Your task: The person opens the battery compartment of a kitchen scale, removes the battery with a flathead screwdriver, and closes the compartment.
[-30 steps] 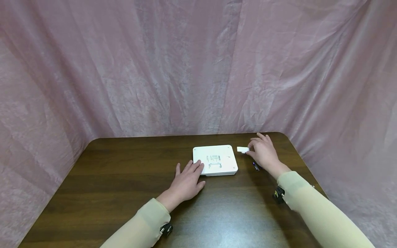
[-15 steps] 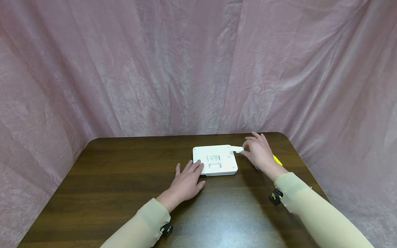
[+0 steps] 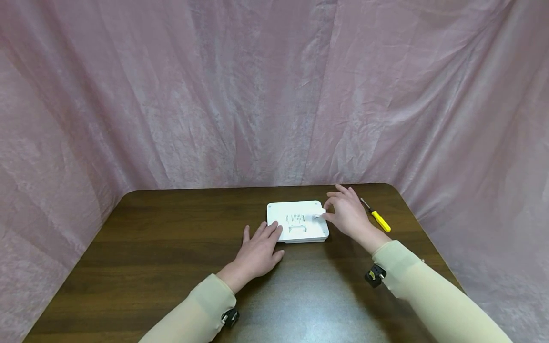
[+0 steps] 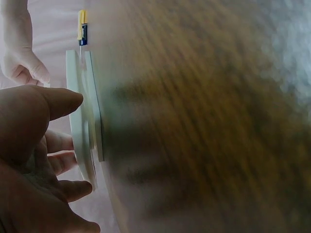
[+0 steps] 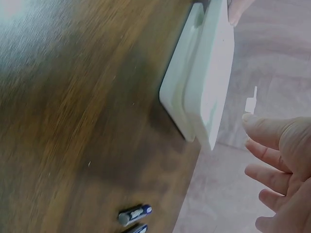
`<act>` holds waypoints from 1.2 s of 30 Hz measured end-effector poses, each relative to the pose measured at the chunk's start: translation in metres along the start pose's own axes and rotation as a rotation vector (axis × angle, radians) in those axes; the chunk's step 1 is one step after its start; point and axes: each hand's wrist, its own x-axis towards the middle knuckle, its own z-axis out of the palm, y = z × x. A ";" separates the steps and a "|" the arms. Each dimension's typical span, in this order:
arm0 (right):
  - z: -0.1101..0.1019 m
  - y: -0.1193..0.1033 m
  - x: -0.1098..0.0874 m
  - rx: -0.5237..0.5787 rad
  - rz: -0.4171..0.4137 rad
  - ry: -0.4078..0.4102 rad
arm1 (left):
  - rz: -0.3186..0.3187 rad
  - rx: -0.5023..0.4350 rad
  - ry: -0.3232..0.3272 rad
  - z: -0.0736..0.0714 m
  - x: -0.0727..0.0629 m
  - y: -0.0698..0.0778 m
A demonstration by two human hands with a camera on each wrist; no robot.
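A flat white device (image 3: 300, 209) with rounded corners lies on the dark wooden table, its printed label and a small recess facing up. My left hand (image 3: 257, 250) rests on its near left corner, fingers spread and fairly straight. Over the device's right end, my right hand (image 3: 348, 216) pinches a small white cover (image 5: 250, 103) between thumb and index finger. A narrow tab sticks out from the cover in the right wrist view. The other fingers of that hand are loosely bent. Most of the cover is hidden by the fingertips in the head view.
A screwdriver (image 3: 380, 220) with a yellow handle lies right of my right hand. Two small batteries (image 5: 136, 214) lie on the table in the right wrist view. A pink curtain (image 3: 257, 95) hangs behind the table's far edge.
My right hand has moved left with the white cover, from beside the device to over its right end. The screwdriver has come into full view. My left hand has stayed put.
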 end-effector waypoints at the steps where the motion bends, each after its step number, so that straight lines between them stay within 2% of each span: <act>1: 0.000 -0.002 0.000 0.001 -0.004 -0.006 | 0.001 -0.001 0.000 0.000 0.000 0.000; 17: 0.007 -0.034 0.003 0.025 -0.067 -0.094 | 0.004 0.007 0.007 -0.001 -0.001 0.001; 36: 0.018 -0.046 0.002 0.028 -0.127 -0.112 | 0.010 0.009 0.011 0.000 0.000 0.000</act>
